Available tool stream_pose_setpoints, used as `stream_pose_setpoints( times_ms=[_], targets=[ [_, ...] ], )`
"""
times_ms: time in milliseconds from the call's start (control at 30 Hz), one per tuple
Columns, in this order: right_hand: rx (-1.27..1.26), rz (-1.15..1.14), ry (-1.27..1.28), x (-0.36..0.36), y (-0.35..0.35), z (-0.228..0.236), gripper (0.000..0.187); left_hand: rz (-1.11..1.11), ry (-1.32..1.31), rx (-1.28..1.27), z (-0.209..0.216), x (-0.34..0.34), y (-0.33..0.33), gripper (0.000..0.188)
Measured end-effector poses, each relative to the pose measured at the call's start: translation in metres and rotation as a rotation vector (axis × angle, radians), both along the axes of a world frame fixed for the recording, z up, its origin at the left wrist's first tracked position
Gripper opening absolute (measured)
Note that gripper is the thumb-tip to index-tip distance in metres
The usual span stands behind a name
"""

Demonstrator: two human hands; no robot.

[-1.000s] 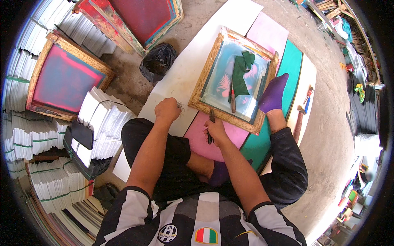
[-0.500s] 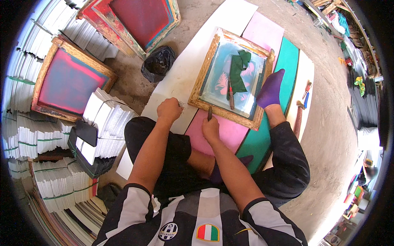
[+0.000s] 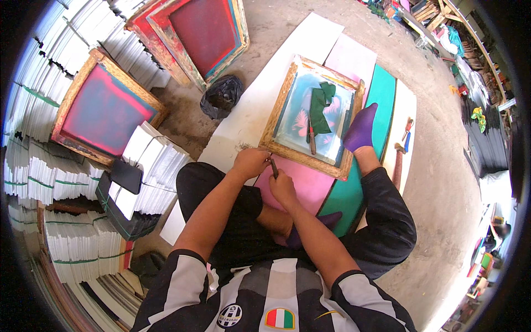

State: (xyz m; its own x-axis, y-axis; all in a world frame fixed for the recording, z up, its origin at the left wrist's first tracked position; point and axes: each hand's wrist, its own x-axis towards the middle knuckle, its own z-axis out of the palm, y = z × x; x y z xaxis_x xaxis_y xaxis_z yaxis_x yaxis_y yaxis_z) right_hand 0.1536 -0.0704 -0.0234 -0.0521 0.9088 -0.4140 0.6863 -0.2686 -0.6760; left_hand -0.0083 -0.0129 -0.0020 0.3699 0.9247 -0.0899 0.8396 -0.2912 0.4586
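Observation:
A wooden screen-printing frame (image 3: 279, 115) lies flat before me, its blue-grey mesh (image 3: 292, 126) showing pale pink leaf shapes. On the mesh rest a dark green cloth (image 3: 318, 114) and a slim tool with a brown handle (image 3: 312, 143). My left hand (image 3: 251, 164) is closed at the frame's near-left corner, fingers pinched; whatever they hold is too small to name. Just right of it, my right hand (image 3: 283, 187) grips a short dark stick-like tool (image 3: 274, 167), its upper end close to my left fingertips. A little heap of thin metal bits (image 3: 243, 146) lies beyond my left hand.
White, pink and green boards (image 3: 384, 102) lie under the frame. At right are a hammer (image 3: 398, 166) and a blue-handled tool (image 3: 408, 141). A black plastic bag (image 3: 221, 97), more framed screens (image 3: 102, 108) and stacked white sheets (image 3: 69, 235) stand left. My purple-socked foot (image 3: 360, 127) touches the frame.
My left hand has moved right, from beside the metal bits to the frame's corner, close to my right hand. My right hand still holds the dark tool. The whole view has shifted slightly.

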Motion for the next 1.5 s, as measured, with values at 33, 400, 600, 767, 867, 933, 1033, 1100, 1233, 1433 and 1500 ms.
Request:
stream_pose_setpoints(
  times_ms=[33, 400, 600, 767, 867, 933, 1033, 1100, 1233, 1433, 1500],
  targets=[
    [-0.008, 0.015, -0.014, 0.001, 0.000, 0.003, 0.032, -0.013, 0.030, -0.008, 0.000, 0.001, 0.001, 0.019],
    [-0.115, 0.156, -0.064, 0.020, 0.012, 0.007, 0.036, -0.053, 0.176, -0.138, -0.001, -0.001, 0.011, 0.020],
    [-0.089, 0.232, 0.206, 0.036, 0.017, -0.025, 0.042, -0.048, 0.190, -0.166, -0.001, -0.001, 0.017, 0.021],
    [-0.440, -0.034, 0.569, 0.047, 0.019, -0.030, 0.029, 0.130, 0.174, -0.139, 0.000, -0.002, 0.020, 0.021],
    [-0.437, -0.126, 0.622, 0.050, 0.025, -0.025, 0.025, 0.367, 0.266, -0.243, 0.002, -0.015, 0.027, 0.023],
    [-0.432, -0.156, 0.606, 0.050, 0.032, -0.012, 0.025, 0.455, 0.291, -0.288, 0.013, -0.022, 0.026, 0.024],
    [-0.426, -0.164, 0.570, 0.050, 0.039, -0.003, 0.025, 0.538, 0.332, -0.379, 0.017, -0.030, 0.027, 0.026],
    [-0.461, -0.185, 0.556, 0.052, 0.042, -0.002, 0.025, 0.566, 0.349, -0.421, 0.017, -0.032, 0.029, 0.027],
    [-0.472, -0.221, 0.598, 0.053, 0.044, -0.008, 0.027, 0.582, 0.359, -0.449, 0.012, -0.033, 0.031, 0.028],
    [-0.517, -0.259, 0.560, 0.051, 0.056, 0.002, 0.026, 0.583, 0.341, -0.434, 0.008, -0.033, 0.030, 0.030],
    [-0.519, -0.258, 0.523, 0.051, 0.059, 0.002, 0.024, 0.570, 0.331, -0.425, 0.012, -0.030, 0.029, 0.030]
  ],
)
